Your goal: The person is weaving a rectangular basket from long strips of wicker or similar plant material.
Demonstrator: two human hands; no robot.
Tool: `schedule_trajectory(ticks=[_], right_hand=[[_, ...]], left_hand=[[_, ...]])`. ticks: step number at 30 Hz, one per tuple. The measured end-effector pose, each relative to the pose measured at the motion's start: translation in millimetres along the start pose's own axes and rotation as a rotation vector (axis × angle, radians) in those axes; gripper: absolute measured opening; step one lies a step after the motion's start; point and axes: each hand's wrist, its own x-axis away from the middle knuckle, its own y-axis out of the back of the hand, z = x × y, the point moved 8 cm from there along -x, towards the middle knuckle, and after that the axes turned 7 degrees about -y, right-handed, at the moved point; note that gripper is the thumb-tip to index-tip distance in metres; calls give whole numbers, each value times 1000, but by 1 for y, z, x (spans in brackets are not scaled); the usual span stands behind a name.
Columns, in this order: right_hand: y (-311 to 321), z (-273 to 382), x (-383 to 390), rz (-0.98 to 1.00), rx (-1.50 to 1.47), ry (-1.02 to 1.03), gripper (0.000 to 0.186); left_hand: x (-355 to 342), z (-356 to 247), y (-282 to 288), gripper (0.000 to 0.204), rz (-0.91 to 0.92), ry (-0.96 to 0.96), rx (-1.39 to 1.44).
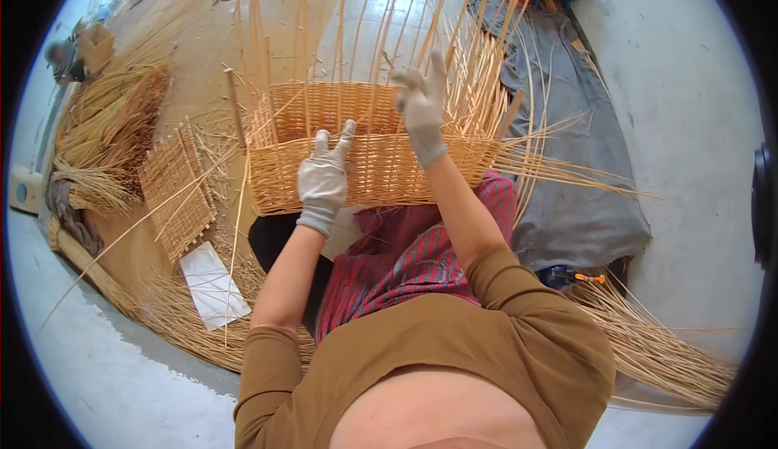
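Observation:
A rectangular woven wicker basket (373, 169) with tall upright stakes (304, 19) sits across my lap on a red striped cloth (377, 271). My left hand (322, 175), in a pale glove, lies against the near wall, index and middle fingers spread and reaching over the rim. My right hand (423, 104), also gloved, is raised above the near rim at the right half, among the stakes, with its index finger stretched up and the others partly bent apart. I cannot make out anything held in it. Loose canes (478, 68) fan out at the basket's right end.
A flat woven panel (174, 190), white sheet (212, 283) and bundled fibres (113, 141) lie left. Grey cloth (575, 198) lies right, with long canes (656, 352) below it. A co-worker (69, 56) is at the far left beside a cardboard box (96, 44).

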Motion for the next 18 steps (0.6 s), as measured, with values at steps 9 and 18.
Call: schedule_trajectory(ticks=[9, 18], right_hand=[[119, -47, 147, -116, 213, -691, 27], [116, -62, 129, -102, 117, -923, 20]], left_hand=[[-13, -77, -5, 69, -82, -255, 247], [-26, -88, -32, 58, 132, -125, 316]])
